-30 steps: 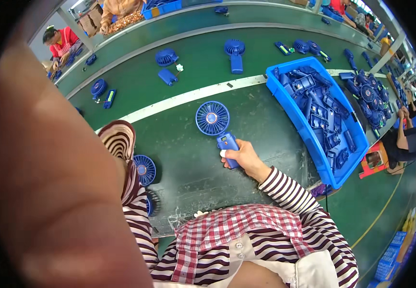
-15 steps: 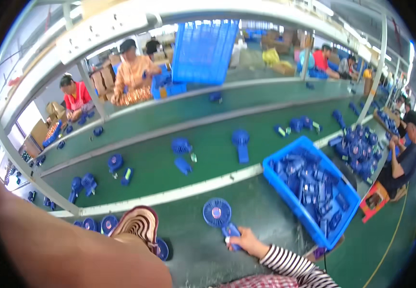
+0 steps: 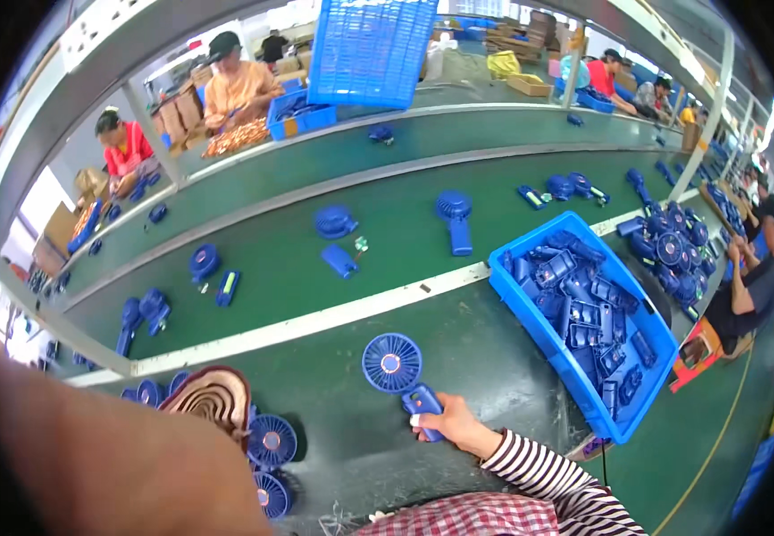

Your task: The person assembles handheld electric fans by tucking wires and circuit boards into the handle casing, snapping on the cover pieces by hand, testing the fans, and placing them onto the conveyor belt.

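Observation:
In my right hand point(image 3: 458, 424) is a blue handheld fan, its handle point(image 3: 422, 406) gripped between thumb and fingers. The round grille point(image 3: 392, 362) points toward the far left, over the green work surface. Something white shows at the thumb. My left hand point(image 3: 110, 447) and wrist loom large and blurred at the lower left, very near the camera; the fingers cannot be made out. Beside its striped cuff point(image 3: 213, 402), several blue fans point(image 3: 271, 441) lie face up, some partly covered by the arm.
Right of my right hand sits a blue crate point(image 3: 516, 335) of blue plastic housings. Beyond a white rail point(image 3: 315, 323), fans and parts lie along a green conveyor point(image 3: 271, 308). A pile of fans point(image 3: 670, 246) lies at right. Co-workers sit across and at right; a blue crate point(image 3: 373, 54) stands tilted opposite.
The camera's view has shifted. My left arm appears lower and farther left, uncovering more of the fans beside it. My right hand still holds the fan.

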A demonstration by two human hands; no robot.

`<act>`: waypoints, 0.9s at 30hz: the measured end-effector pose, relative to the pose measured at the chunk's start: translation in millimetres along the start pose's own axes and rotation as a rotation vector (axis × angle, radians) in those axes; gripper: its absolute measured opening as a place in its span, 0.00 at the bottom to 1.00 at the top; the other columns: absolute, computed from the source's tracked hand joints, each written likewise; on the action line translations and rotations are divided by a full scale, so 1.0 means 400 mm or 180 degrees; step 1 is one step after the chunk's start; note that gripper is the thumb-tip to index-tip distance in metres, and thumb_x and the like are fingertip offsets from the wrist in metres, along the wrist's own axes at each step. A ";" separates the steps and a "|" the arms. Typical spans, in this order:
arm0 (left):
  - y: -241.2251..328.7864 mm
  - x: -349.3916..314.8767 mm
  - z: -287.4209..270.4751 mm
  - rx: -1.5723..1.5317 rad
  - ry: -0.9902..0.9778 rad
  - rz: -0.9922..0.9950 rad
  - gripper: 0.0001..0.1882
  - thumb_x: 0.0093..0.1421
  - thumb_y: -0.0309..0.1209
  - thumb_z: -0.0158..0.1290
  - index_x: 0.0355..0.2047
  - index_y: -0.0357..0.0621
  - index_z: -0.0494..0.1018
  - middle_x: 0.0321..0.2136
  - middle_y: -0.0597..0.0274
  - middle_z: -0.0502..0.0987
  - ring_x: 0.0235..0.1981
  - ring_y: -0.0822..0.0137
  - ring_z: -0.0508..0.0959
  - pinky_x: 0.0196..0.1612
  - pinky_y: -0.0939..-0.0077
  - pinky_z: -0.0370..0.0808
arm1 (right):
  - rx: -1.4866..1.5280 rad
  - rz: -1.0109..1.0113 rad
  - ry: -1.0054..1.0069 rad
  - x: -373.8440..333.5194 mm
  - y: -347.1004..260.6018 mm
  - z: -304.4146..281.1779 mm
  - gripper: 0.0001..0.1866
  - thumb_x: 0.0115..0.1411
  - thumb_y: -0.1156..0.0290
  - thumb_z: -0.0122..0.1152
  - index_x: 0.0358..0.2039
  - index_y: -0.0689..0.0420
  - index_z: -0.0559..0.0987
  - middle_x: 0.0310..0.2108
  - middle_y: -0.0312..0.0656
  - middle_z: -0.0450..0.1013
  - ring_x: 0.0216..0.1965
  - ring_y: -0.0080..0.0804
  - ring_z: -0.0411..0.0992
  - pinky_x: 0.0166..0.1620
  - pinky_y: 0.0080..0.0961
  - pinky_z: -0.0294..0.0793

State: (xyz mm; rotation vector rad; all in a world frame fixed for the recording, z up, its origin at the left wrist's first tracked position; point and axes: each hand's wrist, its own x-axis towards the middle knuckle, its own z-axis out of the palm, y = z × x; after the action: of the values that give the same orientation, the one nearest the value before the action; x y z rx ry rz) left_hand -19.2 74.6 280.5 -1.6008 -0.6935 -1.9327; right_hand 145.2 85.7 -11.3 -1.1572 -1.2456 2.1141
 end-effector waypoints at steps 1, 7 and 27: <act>0.009 0.000 0.022 0.0087 -0.0049 -0.0063 0.29 0.52 0.31 0.54 0.53 0.32 0.61 0.54 0.46 0.63 0.53 0.55 0.66 0.55 0.53 0.63 | 0.0022 -0.0076 0.0049 0.001 0.015 0.001 0.14 0.49 0.76 0.62 0.35 0.67 0.71 0.25 0.44 0.73 0.22 0.28 0.73 0.27 0.21 0.74; 0.020 0.011 0.023 0.0355 -0.0153 -0.0204 0.27 0.53 0.28 0.54 0.52 0.31 0.63 0.54 0.48 0.64 0.52 0.57 0.67 0.55 0.54 0.64 | 0.0192 -0.0140 0.0383 -0.045 -0.001 -0.007 0.15 0.48 0.76 0.62 0.35 0.67 0.70 0.24 0.44 0.72 0.22 0.28 0.72 0.25 0.22 0.74; -0.865 -0.679 -0.323 0.3696 -0.2592 -0.4405 0.42 0.47 0.66 0.46 0.57 0.56 0.60 0.54 0.42 0.61 0.54 0.47 0.63 0.54 0.54 0.62 | 0.0340 0.0235 0.0307 -0.013 0.005 0.002 0.14 0.50 0.76 0.59 0.37 0.66 0.70 0.26 0.46 0.74 0.23 0.29 0.73 0.28 0.23 0.75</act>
State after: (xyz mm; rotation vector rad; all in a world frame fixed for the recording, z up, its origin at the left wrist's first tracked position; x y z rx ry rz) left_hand -305.7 258.6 -26.4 -0.9561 -3.0568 -0.7166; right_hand 147.5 80.8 -10.4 -1.2596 -1.0494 2.1227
